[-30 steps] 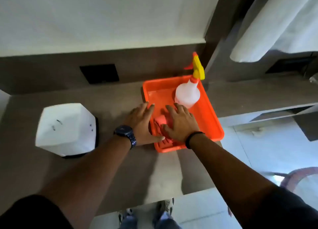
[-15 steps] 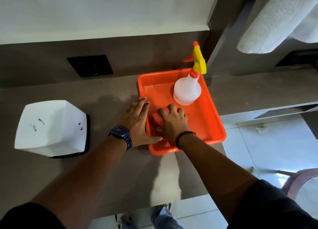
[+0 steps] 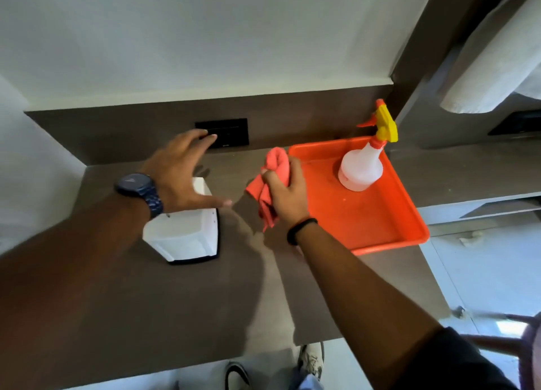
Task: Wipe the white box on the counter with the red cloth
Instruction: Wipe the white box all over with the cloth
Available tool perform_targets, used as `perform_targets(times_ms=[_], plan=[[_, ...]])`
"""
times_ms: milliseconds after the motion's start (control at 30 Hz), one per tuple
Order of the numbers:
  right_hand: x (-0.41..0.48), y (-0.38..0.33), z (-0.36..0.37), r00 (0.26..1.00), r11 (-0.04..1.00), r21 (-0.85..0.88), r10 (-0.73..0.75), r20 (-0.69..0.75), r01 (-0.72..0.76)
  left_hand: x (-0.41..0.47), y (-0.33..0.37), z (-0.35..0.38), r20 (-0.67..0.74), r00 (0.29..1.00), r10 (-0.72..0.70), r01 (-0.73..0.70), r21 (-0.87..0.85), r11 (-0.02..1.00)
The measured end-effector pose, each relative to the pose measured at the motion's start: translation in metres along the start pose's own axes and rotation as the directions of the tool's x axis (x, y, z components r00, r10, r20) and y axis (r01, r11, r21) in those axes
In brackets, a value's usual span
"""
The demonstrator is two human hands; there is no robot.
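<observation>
Spanning the whole lower view, one brown counter (image 3: pixel 181 301) carries everything; the white box (image 3: pixel 181 234) sits on it left of centre, on a dark base, partly hidden under the left forearm. One orange tray (image 3: pixel 377 222) lies to the right, well apart from the box, with one spray bottle (image 3: pixel 361 167) standing upright in its far end. Two hands in play. Left hand (image 3: pixel 178 178) hovers above the box, fingers spread wide, holding nothing; cannot tell if it touches the top. Right hand (image 3: pixel 285 193) is clenched around the red cloth (image 3: pixel 270 184), which is bunched, clear of the tray, loose ends dangling between tray and box. One cloth, one box.

Judgement: the step in hand is bringing cloth to box. Best done by settling the left palm on the box to pin it, flattening the bunched cloth for broader contact, then wiping top first, sides after, avoiding the small dark marks only if they prove to be openings
</observation>
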State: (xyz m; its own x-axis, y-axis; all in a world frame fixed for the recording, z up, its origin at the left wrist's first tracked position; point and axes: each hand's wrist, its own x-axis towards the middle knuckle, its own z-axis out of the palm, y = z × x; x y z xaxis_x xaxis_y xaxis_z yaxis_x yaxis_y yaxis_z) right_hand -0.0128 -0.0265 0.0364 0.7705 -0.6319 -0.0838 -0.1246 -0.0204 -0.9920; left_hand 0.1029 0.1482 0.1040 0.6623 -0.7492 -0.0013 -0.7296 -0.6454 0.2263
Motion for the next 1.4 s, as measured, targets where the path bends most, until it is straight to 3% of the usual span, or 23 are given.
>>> perform_targets(times_ms=[100, 233, 367, 500, 600, 833, 1100, 1233, 1400], plan=[[-0.023, 0.014, 0.036, 0.973, 0.969, 0.134, 0.191, 0.127, -0.208, -0.024, -0.03, -0.008, 0.21, 0.976, -0.054, 0.042, 0.062, 0.997], [-0.037, 0.036, 0.067, 0.925, 0.897, 0.238, 0.337, 0.175, -0.372, -0.039, -0.047, 0.013, 0.411, 0.902, -0.135, 0.118, 0.067, 0.991], [-0.043, 0.047, 0.089, 0.908, 0.891, 0.225, 0.342, 0.244, -0.395, -0.039, -0.052, 0.028, 0.358, 0.926, -0.121, 0.117, 0.034, 0.993], [-0.055, 0.059, 0.108, 0.92, 0.884, 0.267, 0.337, 0.2, -0.382, -0.04, -0.052, 0.032, 0.3, 0.948, -0.107, 0.092, 0.065, 0.994], [-0.059, 0.07, 0.119, 0.944, 0.879, 0.345, 0.297, 0.14, -0.328, -0.041, -0.051, 0.033, 0.304, 0.946, -0.113, 0.097, 0.067, 0.993], [-0.024, 0.042, 0.121, 0.963, 0.893, 0.374, 0.19, 0.192, -0.251, -0.042, -0.047, 0.027, 0.306, 0.944, -0.122, 0.109, 0.059, 0.992], [-0.042, 0.064, 0.117, 0.961, 0.896, 0.349, 0.234, 0.149, -0.272, -0.04, -0.048, 0.03, 0.297, 0.945, -0.135, 0.117, 0.078, 0.99], [-0.066, 0.07, 0.112, 0.958, 0.86, 0.424, 0.233, 0.169, -0.284, -0.04, -0.048, 0.031, 0.292, 0.945, -0.15, 0.128, 0.093, 0.987], [-0.054, 0.05, 0.119, 0.968, 0.882, 0.4, 0.208, 0.143, -0.249, -0.041, -0.05, 0.032, 0.263, 0.956, -0.126, 0.113, 0.063, 0.992]])
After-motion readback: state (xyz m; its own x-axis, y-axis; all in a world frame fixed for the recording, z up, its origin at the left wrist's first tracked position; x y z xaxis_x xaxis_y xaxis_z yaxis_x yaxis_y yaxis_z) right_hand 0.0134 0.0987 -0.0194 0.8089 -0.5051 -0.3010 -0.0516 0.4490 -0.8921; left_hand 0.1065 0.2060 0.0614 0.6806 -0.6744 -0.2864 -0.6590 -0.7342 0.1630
